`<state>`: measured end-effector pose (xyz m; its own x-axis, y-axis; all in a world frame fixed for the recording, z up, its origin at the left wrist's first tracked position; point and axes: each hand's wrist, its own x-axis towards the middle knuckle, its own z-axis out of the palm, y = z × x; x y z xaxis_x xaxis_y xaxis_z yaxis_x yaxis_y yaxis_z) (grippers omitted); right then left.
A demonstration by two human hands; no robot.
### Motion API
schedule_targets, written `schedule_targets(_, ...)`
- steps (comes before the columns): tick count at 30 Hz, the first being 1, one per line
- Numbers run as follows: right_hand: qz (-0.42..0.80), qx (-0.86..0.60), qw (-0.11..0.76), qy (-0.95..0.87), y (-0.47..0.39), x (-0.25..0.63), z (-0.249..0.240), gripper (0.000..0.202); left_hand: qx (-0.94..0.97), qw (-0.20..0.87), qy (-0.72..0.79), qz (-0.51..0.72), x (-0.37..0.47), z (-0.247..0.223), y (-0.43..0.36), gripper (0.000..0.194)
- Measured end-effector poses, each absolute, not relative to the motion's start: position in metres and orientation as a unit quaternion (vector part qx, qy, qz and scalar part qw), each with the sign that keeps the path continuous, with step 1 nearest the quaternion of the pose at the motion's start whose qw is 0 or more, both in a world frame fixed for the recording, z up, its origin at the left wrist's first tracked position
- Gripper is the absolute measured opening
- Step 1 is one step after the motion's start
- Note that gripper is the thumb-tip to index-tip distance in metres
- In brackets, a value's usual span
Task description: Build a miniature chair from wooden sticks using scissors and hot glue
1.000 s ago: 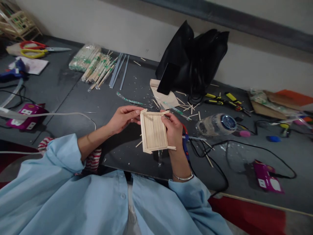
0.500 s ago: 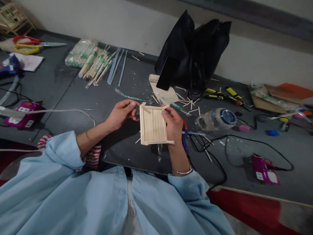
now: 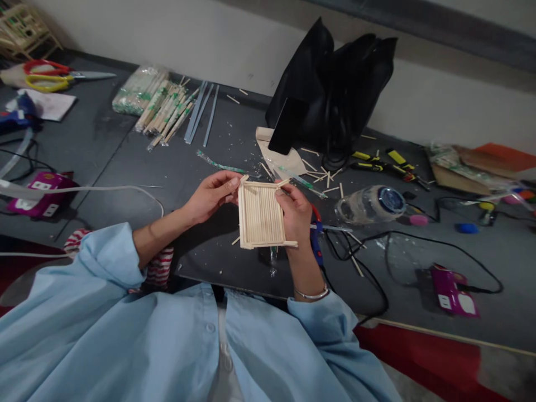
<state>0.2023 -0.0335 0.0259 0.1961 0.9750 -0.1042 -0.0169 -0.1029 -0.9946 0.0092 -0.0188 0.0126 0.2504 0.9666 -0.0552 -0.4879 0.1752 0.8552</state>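
A small square tray of pale wooden sticks (image 3: 263, 216), with raised edges and stick ends jutting from its corners, is held above the table in front of me. My right hand (image 3: 298, 215) is closed on its right side, thumb on the upper right edge and fingers mostly hidden behind. At the upper left corner, my left hand (image 3: 213, 195) has its thumb and bent fingers against the sticks; the fingertips are partly hidden. Beside my right wrist lies a blue glue gun (image 3: 317, 244), partly covered by the hand.
Behind the tray are loose sticks (image 3: 328, 177), a phone (image 3: 288, 125) and a black bag (image 3: 335, 84). Wrapped stick bundles (image 3: 165, 114) and scissors (image 3: 58, 77) lie to the left. A clear plastic jar (image 3: 364, 204), pliers (image 3: 402, 167), cables and a purple power box (image 3: 454, 290) occupy the right.
My left hand has moved slightly right, up to the tray's upper left corner, closing the small gap. The tray has tilted very slightly; my right hand keeps its hold.
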Motion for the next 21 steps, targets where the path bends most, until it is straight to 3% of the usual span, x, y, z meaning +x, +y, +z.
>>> schedule_targets(21, 0.462, -0.583, 0.518, -0.422, -0.0326, 0.203, 0.0252, 0.032, 0.385, 0.68, 0.326, 0.532, 0.0088, 0.0128, -0.0159, 0.013)
